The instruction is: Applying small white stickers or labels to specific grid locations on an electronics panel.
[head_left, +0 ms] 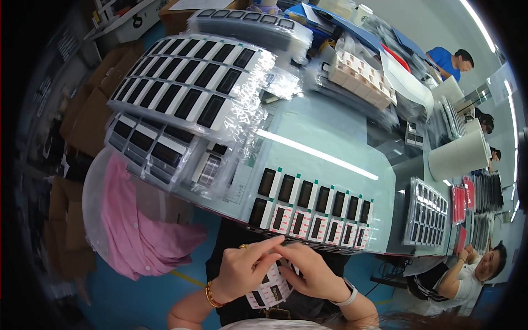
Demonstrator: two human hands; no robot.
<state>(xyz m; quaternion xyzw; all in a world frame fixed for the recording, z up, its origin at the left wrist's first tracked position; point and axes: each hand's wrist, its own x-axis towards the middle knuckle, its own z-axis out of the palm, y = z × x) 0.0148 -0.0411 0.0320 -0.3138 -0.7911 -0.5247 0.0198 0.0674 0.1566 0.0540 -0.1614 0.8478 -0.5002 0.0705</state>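
Table beyond both hands. Big clear tray stack, forward-left of left hand: rows of black-and-white panels inside. Smaller tray, forward-right of right hand: dark panels in rows. Fingertips nearly meet above sticker sheet, under both hands; can't tell if either's pinching.

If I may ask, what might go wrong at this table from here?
The front row of panels lies close to the edge of the table, so a stray knock might send one off. The red-and-white sheet is below that edge, under the left hand and right hand, and could slip down. The piled trays might slide if bumped.
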